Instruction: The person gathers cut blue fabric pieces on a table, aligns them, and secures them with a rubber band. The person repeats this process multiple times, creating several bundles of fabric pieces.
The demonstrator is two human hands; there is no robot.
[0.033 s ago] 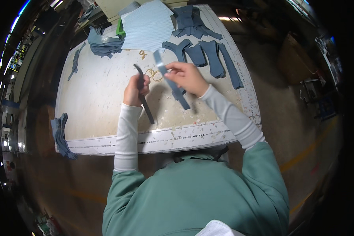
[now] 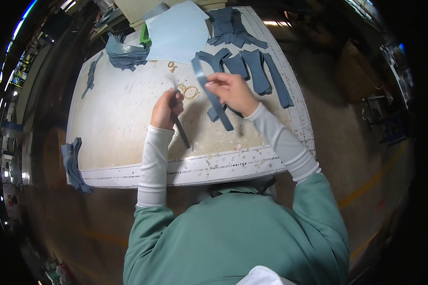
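My left hand [image 2: 165, 109] is closed in a fist around a thin dark strip [image 2: 182, 133], whose lower end slants down toward the table's front edge. The strip's upper end is smeared by motion. To the right, my right hand [image 2: 234, 95] pinches a longer blue-grey strip [image 2: 199, 73] between thumb and fingers. Its top looks shiny and blurred. Below the right hand, short blue-grey material [image 2: 213, 114] shows beside the strip; whether it is joined to it I cannot tell. Tan rubber bands [image 2: 191, 92] lie on the table between and beyond the hands.
The pale table [image 2: 111, 114] bears small scraps near its front. Blue-grey cut pieces [image 2: 257, 71] are set out at the right, with a pile [image 2: 226, 23] behind. A light-blue perforated sheet [image 2: 178, 33], a curved bundle [image 2: 126, 51] and a green object [image 2: 144, 34] sit at the back. Strips [image 2: 72, 164] overhang the left corner.
Both hands have shifted slightly to the right, each keeping its strip. The upper end of the dark strip in my left hand has become blurred.
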